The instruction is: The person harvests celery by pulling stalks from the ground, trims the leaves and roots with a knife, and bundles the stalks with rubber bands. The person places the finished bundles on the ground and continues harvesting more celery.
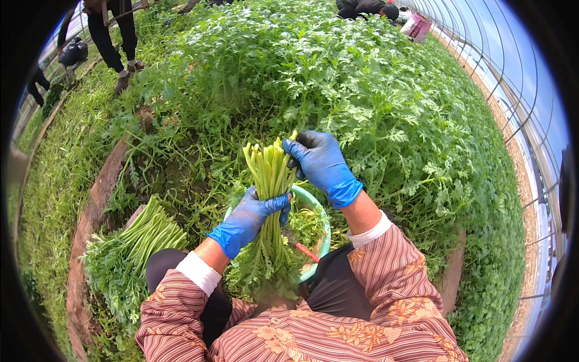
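Note:
My left hand, in a blue glove, is closed around the middle of a bunch of leafy greens, cut stem ends up and leaves hanging down. At the top right of the bunch, the gloved fingers of my right hand touch a stem near its cut end. Below the bunch is a light green plastic basin with loose greens inside. A red handle lies at the basin's right side; the tool's other end is hidden. Left of my knee lies a pile of cut greens, stems towards the upper right.
Dense leafy plants stand ahead and to the right. A bare soil ridge runs along the left. One person stands at the upper left; another bends low at the top, near a pink and white bag. Greenhouse hoops curve at the right.

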